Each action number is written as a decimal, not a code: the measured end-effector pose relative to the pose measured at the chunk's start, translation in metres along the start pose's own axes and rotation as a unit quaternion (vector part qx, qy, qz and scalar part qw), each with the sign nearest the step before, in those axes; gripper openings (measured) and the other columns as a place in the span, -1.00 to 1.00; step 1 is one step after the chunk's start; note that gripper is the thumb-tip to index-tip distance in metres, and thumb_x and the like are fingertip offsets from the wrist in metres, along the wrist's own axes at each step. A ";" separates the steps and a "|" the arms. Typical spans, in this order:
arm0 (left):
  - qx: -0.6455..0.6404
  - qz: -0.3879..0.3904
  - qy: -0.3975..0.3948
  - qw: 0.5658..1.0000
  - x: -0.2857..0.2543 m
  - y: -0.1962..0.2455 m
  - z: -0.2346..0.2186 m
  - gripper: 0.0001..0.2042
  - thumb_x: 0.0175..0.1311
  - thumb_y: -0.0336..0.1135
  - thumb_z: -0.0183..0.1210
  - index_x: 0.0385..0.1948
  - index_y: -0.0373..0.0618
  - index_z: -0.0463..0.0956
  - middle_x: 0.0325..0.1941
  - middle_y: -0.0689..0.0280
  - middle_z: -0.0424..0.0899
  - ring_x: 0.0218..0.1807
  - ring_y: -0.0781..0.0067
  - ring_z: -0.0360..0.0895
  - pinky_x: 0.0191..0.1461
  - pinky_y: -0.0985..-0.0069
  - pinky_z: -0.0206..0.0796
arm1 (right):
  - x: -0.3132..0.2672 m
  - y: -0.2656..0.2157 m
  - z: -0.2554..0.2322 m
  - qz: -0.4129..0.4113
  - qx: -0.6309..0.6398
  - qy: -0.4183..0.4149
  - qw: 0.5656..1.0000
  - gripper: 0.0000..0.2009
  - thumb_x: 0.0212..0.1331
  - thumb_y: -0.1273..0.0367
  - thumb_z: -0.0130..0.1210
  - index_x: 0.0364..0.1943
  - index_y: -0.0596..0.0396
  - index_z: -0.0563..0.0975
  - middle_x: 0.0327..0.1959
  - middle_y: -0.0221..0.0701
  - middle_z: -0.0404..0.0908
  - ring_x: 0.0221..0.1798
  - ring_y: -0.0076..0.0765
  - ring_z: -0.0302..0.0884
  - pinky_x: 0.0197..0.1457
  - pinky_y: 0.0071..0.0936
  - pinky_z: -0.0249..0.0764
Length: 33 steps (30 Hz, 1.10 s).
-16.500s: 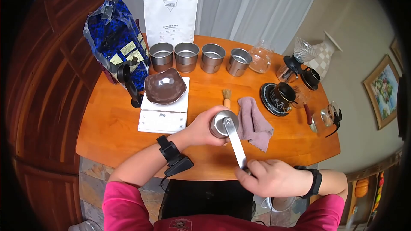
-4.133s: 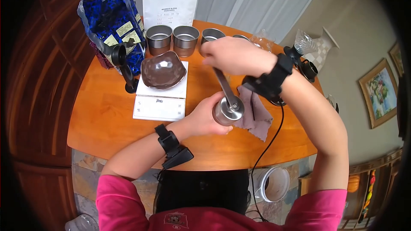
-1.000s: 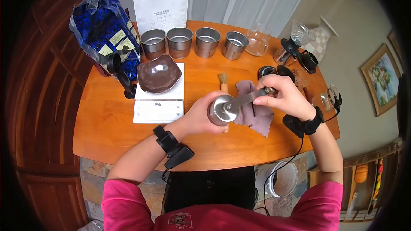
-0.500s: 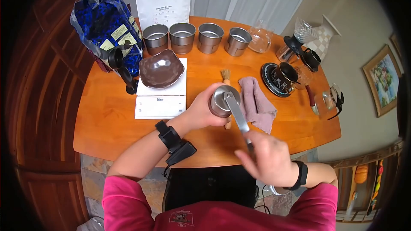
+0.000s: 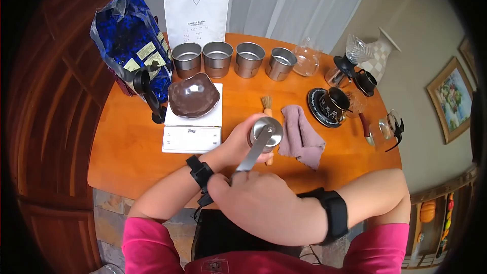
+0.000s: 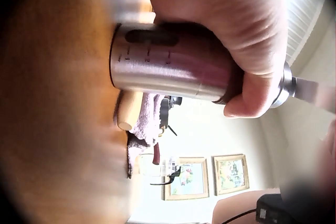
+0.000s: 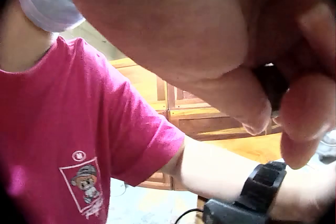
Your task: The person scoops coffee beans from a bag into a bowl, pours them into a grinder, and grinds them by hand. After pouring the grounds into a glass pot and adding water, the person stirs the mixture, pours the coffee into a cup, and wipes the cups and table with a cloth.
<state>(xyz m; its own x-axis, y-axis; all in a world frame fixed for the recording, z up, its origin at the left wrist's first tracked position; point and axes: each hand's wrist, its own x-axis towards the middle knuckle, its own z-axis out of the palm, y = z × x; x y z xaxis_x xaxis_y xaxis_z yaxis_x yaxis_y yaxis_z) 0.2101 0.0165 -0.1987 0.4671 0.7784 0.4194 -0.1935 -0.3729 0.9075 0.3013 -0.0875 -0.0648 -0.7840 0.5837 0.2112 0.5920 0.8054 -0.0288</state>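
A steel hand coffee grinder stands on the wooden table. My left hand grips its body. Its flat crank arm now points toward me and to the left. My right hand holds the knob at the crank's end, near the table's front edge and over my left wrist. The knob itself is hidden inside the fingers.
A white scale carries a brown bowl. Behind stand several steel cups, a blue bag and a white bag. A brush, a mauve cloth and glass brewing gear lie right.
My right hand has swung the crank round from the front right to the front left of the grinder. My left hand stays on the grinder body.
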 end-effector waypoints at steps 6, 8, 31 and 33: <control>-0.095 -0.136 0.069 0.984 0.002 0.046 0.013 -0.45 -0.16 -0.46 0.31 -0.04 -0.16 0.27 -0.25 0.25 0.52 -0.21 0.47 0.50 -0.09 0.50 0.34 | 0.053 0.030 0.009 -0.084 0.013 -0.058 0.995 -0.83 -0.30 0.47 0.20 -0.51 0.13 0.51 -0.63 -0.34 0.55 -0.55 -0.36 0.56 -0.53 -0.50 0.37; -0.090 -0.145 0.039 0.985 0.002 0.040 0.012 -0.46 -0.16 -0.48 0.29 -0.05 -0.17 0.27 -0.25 0.24 0.52 -0.23 0.45 0.51 -0.11 0.49 0.36 | 0.070 0.037 0.010 -0.112 0.003 -0.050 0.992 -0.93 -0.22 0.48 0.09 -0.57 0.13 0.46 -0.63 -0.27 0.54 -0.56 -0.21 0.57 -0.53 -0.34 0.44; -0.070 -0.132 -0.008 0.989 0.006 0.021 -0.001 -0.27 -0.29 -0.46 0.37 0.06 -0.17 0.21 -0.13 0.30 0.48 -0.07 0.49 0.45 0.03 0.47 0.31 | 0.040 0.185 -0.040 0.283 0.193 -0.175 0.923 -0.81 0.12 0.37 0.00 -0.37 0.29 0.48 -0.53 -0.32 0.47 -0.51 -0.34 0.43 -0.36 -0.46 0.38; -0.010 -0.079 -0.025 0.996 0.005 0.018 0.000 -0.28 -0.30 -0.45 0.38 0.05 -0.16 0.22 -0.12 0.29 0.47 -0.04 0.49 0.44 0.06 0.47 0.28 | 0.024 0.189 -0.038 0.210 0.230 -0.149 0.939 -0.81 0.12 0.37 0.04 -0.34 0.27 0.47 -0.45 -0.37 0.47 -0.38 -0.42 0.44 -0.29 -0.49 0.37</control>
<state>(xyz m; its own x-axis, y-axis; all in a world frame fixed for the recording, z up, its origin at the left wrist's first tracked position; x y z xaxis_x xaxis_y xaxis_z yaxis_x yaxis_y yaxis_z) 0.2092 0.0133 -0.1804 0.5348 0.8009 0.2693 -0.1304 -0.2367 0.9628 0.4019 0.0751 -0.0282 -0.5571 0.8073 -0.1946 0.7717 0.4167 -0.4805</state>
